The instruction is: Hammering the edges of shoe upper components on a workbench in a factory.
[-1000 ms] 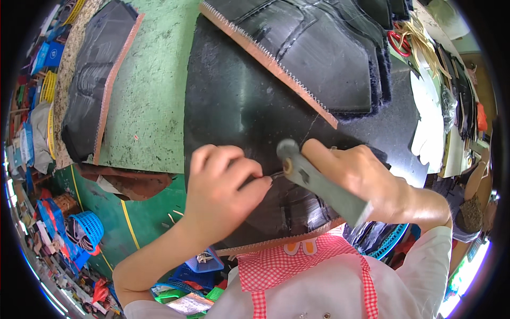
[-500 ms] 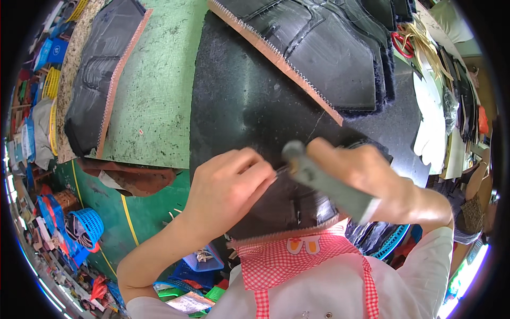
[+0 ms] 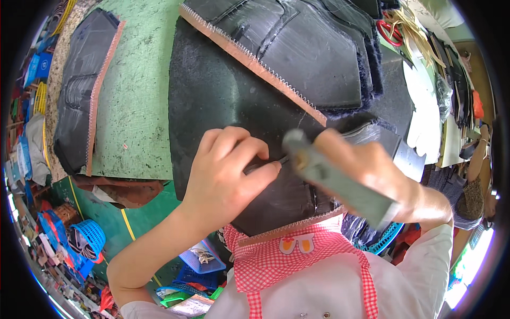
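A hammer (image 3: 340, 183) with a grey head is in my right hand (image 3: 366, 165); motion blurs both, and the handle is mostly hidden. Beneath it lies a black sheet-like panel (image 3: 281, 207), its near edge carrying a brown strip (image 3: 289, 226) with zigzag stitching, close against my apron. My left hand (image 3: 226, 173) bends over the panel's far edge, thumb and index finger pinched together there. What sits between those fingertips is too small to make out. Farther off, a stack of similar black panels (image 3: 313, 58) with dark fuzzy edges rests on a black board (image 3: 212, 106).
Another black panel (image 3: 82, 95) with a brown strip lies on the green work surface (image 3: 133, 95) at left. Red-handled scissors (image 3: 390, 34) and white cut pieces (image 3: 419, 117) are at the far right. Baskets, including a blue one (image 3: 89, 236), stand below the table.
The whole view has shifted, so the table things appear farther left. My left hand's fingers now show more spread at the knuckles. The hammer stays over the panel, its head slightly differently angled.
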A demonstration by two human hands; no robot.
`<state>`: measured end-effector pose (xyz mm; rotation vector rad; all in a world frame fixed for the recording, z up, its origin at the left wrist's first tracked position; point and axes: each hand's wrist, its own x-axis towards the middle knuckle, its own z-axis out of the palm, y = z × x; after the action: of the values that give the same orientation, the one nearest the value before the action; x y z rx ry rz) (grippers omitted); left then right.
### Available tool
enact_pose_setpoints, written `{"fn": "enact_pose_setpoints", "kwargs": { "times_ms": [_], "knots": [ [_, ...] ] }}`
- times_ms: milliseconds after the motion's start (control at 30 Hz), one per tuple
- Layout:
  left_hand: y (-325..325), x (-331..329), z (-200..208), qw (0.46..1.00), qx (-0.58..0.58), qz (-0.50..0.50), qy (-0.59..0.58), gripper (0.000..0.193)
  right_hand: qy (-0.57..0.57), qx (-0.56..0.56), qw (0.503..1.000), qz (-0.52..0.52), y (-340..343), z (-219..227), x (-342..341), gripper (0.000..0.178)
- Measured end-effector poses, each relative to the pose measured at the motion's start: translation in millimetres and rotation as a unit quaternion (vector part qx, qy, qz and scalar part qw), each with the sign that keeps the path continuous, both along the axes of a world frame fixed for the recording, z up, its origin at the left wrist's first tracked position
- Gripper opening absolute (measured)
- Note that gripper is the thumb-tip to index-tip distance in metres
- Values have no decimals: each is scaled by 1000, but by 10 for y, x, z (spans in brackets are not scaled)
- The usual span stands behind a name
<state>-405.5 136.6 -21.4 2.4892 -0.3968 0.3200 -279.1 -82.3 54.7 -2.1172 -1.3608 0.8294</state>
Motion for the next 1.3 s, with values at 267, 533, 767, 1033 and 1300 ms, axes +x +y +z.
{"fn": "enact_pose_setpoints", "kwargs": {
  "times_ms": [267, 533, 767, 1033, 1300],
  "knots": [
    [125, 75, 186, 997, 46, -7, 58, 16, 56, -91, 994, 17, 139, 40, -81, 30],
    [263, 99, 208, 997, 25, -38, 58, 20, 47, -24, 998, 34, 221, -22, -125, 21],
    [394, 56, 156, 996, 73, -55, 11, 18, 73, -11, 997, -5, 258, -79, -109, 29],
    [455, -47, 96, 998, 52, -37, 17, 23, 78, -4, 997, -15, 283, -55, -103, 35],
    [344, -264, 165, 993, 31, 88, 70, 27, 128, 5, 992, -12, 291, -178, -228, 38]
  ]
}}
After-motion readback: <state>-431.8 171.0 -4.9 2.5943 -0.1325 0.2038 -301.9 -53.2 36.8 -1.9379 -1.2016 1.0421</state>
